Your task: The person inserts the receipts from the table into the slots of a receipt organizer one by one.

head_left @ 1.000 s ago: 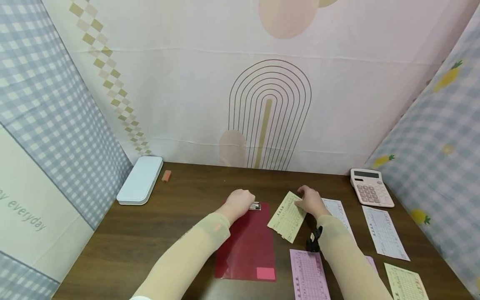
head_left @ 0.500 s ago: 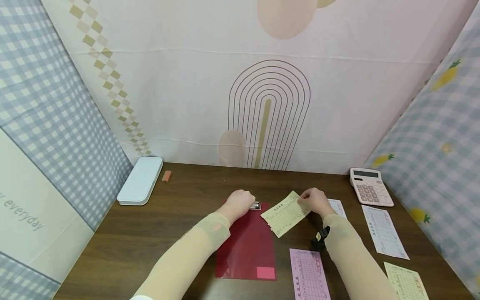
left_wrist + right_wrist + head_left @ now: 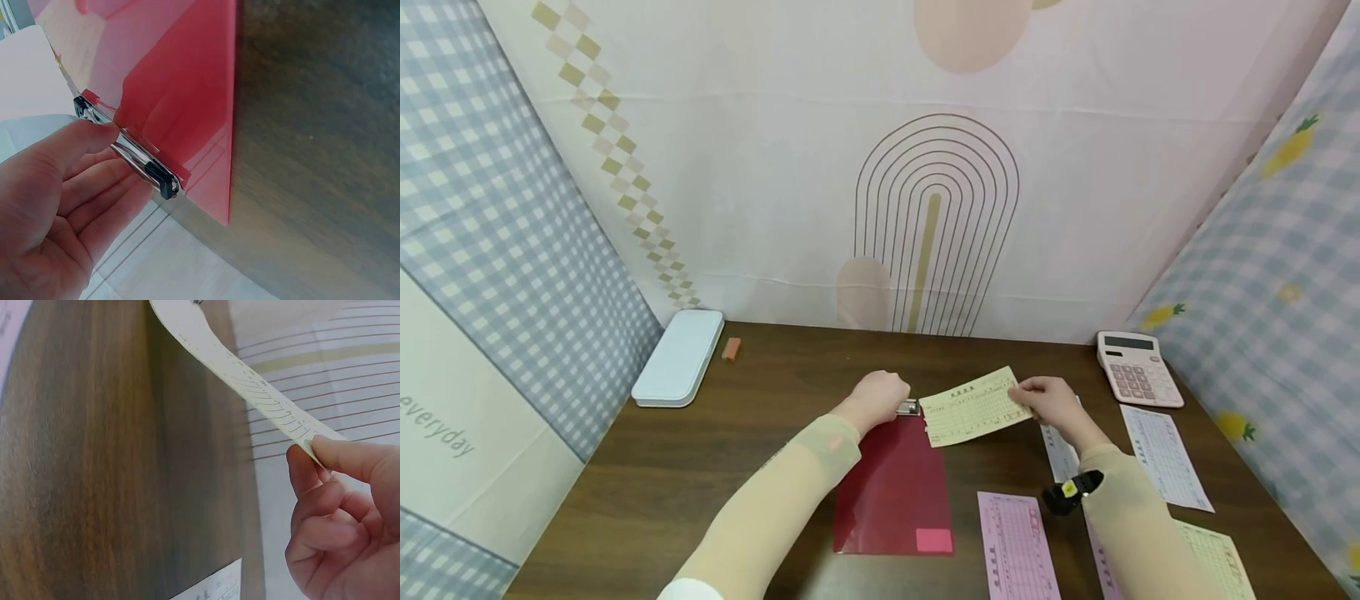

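Note:
A red clipboard (image 3: 891, 492) lies on the dark wooden table, its metal clip (image 3: 134, 153) at the far end. My left hand (image 3: 877, 402) grips that clip, thumb on top and fingers curled beneath, as the left wrist view shows. With thumb and forefinger my right hand (image 3: 1054, 408) pinches the right edge of a yellow printed slip (image 3: 973, 408). The slip is raised and bowed in the right wrist view. Its left end reaches beside the clip; whether it lies under the clip I cannot tell.
Pink slips (image 3: 1018, 546), white slips (image 3: 1167, 457) and another yellow slip (image 3: 1223, 554) lie at the right, partly behind my right arm. A calculator (image 3: 1138, 371) stands at the back right. A white case (image 3: 677, 358) and a small orange block (image 3: 732, 348) sit at the back left.
The yellow slip has turned from slanted to nearly crosswise, its left end now beside the clip. My right hand has shifted right with it. My left hand stays on the clip.

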Available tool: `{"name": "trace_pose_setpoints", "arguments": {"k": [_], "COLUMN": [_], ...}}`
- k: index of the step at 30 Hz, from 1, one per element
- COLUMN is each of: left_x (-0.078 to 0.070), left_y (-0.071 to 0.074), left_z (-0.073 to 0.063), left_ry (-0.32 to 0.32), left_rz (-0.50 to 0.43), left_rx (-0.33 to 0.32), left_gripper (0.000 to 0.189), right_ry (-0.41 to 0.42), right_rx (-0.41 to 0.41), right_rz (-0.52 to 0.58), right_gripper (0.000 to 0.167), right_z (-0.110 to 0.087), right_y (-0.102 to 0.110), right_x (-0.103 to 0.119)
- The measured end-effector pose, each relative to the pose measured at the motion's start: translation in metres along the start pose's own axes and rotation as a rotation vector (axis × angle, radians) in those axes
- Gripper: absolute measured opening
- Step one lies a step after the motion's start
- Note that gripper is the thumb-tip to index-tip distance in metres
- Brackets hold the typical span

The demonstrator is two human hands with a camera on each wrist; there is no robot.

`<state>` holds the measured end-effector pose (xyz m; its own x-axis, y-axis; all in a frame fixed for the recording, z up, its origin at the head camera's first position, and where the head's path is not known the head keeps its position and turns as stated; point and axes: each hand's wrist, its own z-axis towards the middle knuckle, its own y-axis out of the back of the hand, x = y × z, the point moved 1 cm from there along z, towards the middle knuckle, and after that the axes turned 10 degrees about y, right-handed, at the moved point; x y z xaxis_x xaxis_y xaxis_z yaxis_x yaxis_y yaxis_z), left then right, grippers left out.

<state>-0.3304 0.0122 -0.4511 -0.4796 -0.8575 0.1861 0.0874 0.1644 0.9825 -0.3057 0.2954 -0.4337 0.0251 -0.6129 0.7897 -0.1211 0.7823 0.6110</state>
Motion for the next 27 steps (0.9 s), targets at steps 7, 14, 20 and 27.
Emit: {"name": "trace_pose_setpoints", "arguments": {"k": [7, 14, 20, 27], "left_x": [0.002, 0.004, 0.003, 0.004], "left_y": [-0.001, -0.003, -0.001, 0.003], "left_z": [0.002, 0.001, 0.0, -0.001], "left_ry": [-0.013, -0.002, -0.002, -0.005], "left_rz": [-0.016, -0.029, -0.039, -0.058], "left_rx": [-0.004, 0.004, 0.015, 0.061], "left_gripper": [0.009, 0.013, 0.013, 0.01], "right_ry": [-0.004, 0.002, -0.04, -0.103], "right_rx": [0.036, 0.094, 0.112, 0.11], "right_rz": [0.11, 0.226, 0.305, 0.382], "right_gripper": [0.04, 0.035, 0.032, 0.026], "right_z": [-0.017, -0.029, -0.033, -0.032], "right_y": [0.004, -0.014, -0.04, -0.077], "right_x": [0.009, 0.009, 0.009, 0.015]}}
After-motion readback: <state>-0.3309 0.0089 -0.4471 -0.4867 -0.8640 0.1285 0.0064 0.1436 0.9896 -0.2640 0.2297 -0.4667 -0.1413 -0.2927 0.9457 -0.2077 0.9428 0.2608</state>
